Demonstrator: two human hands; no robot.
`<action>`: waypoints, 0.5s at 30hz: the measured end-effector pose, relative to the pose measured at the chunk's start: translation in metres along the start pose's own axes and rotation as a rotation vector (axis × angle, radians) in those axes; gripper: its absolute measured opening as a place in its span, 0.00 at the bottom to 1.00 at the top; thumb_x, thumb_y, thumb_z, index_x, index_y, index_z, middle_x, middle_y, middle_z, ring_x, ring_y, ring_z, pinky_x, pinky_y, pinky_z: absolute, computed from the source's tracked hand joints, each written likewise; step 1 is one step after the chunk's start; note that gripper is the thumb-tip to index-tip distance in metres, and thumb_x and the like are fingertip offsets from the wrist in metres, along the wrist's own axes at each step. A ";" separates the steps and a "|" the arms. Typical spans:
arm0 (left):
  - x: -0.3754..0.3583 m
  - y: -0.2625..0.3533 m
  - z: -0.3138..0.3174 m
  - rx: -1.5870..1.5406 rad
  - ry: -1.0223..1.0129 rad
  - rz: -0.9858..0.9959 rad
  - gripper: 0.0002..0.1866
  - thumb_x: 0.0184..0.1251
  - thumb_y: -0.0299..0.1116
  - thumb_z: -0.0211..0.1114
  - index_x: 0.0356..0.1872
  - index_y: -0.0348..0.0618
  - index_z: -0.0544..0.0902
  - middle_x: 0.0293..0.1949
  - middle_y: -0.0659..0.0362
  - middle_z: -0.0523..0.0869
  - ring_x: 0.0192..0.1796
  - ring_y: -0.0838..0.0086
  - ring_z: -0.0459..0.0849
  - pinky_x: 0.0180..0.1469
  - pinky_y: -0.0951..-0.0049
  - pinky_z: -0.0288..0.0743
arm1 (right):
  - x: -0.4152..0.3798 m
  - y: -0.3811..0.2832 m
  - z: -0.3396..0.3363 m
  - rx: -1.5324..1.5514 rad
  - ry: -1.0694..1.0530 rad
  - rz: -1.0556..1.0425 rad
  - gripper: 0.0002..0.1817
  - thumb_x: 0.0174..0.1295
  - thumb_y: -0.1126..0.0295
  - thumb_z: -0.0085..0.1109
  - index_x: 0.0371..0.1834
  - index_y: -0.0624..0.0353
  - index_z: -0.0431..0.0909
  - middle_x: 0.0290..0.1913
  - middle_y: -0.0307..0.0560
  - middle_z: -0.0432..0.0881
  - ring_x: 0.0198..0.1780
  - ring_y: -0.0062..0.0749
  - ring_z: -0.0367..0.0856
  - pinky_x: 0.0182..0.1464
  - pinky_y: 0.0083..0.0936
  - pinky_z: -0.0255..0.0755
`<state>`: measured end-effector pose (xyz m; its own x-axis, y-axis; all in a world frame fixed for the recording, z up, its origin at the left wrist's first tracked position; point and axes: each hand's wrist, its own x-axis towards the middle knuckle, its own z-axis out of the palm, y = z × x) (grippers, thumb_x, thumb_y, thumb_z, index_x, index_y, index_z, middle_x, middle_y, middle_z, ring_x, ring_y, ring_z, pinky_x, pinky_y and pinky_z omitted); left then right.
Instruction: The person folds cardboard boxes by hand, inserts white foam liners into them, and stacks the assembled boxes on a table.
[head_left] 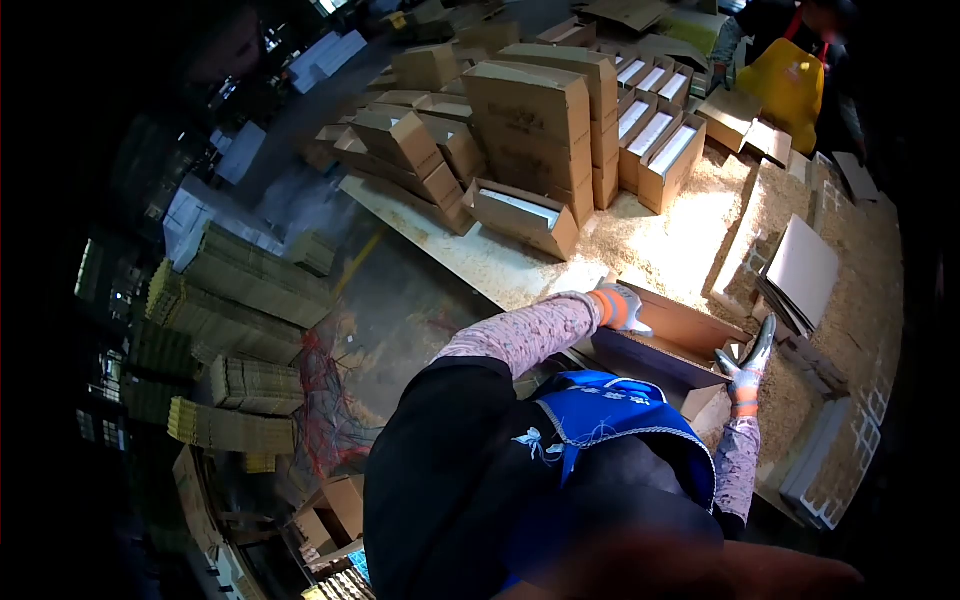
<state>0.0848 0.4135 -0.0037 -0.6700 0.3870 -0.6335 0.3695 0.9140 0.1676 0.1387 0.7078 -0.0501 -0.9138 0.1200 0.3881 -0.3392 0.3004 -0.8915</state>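
An open, narrow cardboard box (662,362) lies in front of me at the table's near edge, its brown inside showing. My left hand (619,308), in a grey and orange glove, grips the box's left end with its fingers over the rim. At the right end is my right hand (745,368), gloved alike. Its thumb is on the box's inner side and its straight fingers are outside, with the end wall between them. Part of the box's near side is hidden by my blue apron (605,405).
Sawdust-like material (690,225) covers much of the table. Tall cardboard boxes (525,125) and boxes with white contents (670,160) stand at the back. Flat sheets (803,268) lean at the right. Another person in a yellow apron (785,90) stands beyond. Stacked slats (235,285) stand left.
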 end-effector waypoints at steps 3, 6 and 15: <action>-0.014 -0.002 0.042 -0.125 0.238 0.237 0.42 0.49 0.72 0.58 0.54 0.45 0.78 0.55 0.51 0.78 0.51 0.55 0.78 0.53 0.56 0.70 | 0.002 -0.006 -0.013 -0.664 -0.258 -0.272 0.41 0.43 0.77 0.68 0.66 0.52 0.64 0.66 0.51 0.66 0.69 0.49 0.60 0.68 0.41 0.56; -0.027 0.001 0.032 0.212 0.494 0.482 0.37 0.57 0.65 0.54 0.65 0.55 0.68 0.64 0.49 0.68 0.63 0.56 0.68 0.67 0.54 0.54 | -0.016 -0.003 -0.018 -0.499 -0.392 -0.260 0.16 0.47 0.69 0.66 0.41 0.58 0.82 0.50 0.49 0.81 0.62 0.51 0.69 0.65 0.41 0.60; -0.001 0.001 0.019 0.304 0.581 0.690 0.42 0.58 0.62 0.54 0.71 0.53 0.58 0.72 0.52 0.54 0.73 0.56 0.51 0.71 0.49 0.36 | -0.026 -0.002 -0.016 -0.351 -0.339 -0.129 0.13 0.50 0.69 0.62 0.40 0.56 0.82 0.52 0.48 0.79 0.61 0.50 0.68 0.63 0.42 0.63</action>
<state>0.0981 0.4117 -0.0174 -0.4270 0.9040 0.0205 0.8998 0.4225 0.1089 0.1670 0.7197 -0.0549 -0.9104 -0.2356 0.3400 -0.4115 0.5993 -0.6866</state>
